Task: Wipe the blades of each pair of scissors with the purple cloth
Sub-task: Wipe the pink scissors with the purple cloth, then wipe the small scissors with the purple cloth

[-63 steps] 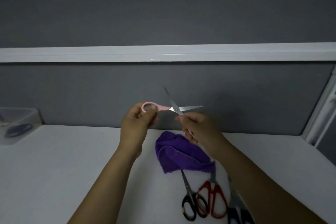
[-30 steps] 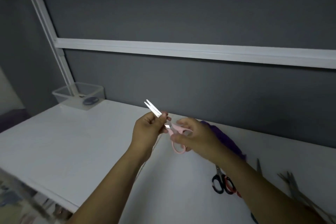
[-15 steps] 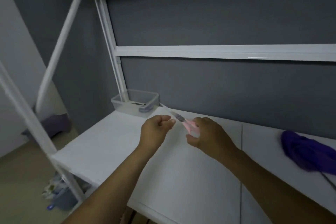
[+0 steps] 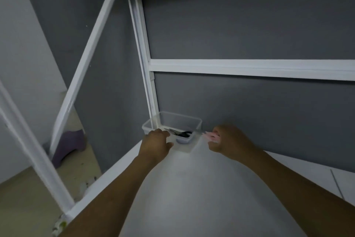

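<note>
Right hand (image 4: 229,140) grips pink scissors (image 4: 211,136); left hand (image 4: 156,141) hold indeterminate. Clear tub (image 4: 180,119) between them contains one dark pair (image 4: 183,134); pink apparently next.

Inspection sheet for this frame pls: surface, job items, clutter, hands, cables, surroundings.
Surface: white table, seam line at far right.
Job's things: pink scissors, blurred, blades pointing toward the clear container; dark-handled scissors lie inside it; purple cloth not in view.
Clutter: nothing seen.
Hands: right hand grips the pink scissors by the handle end; left hand curled at the container's near rim, grip unclear.
Cables: nothing seen.
Surroundings: grey wall, white frame, purple stool on the floor at left.
</note>
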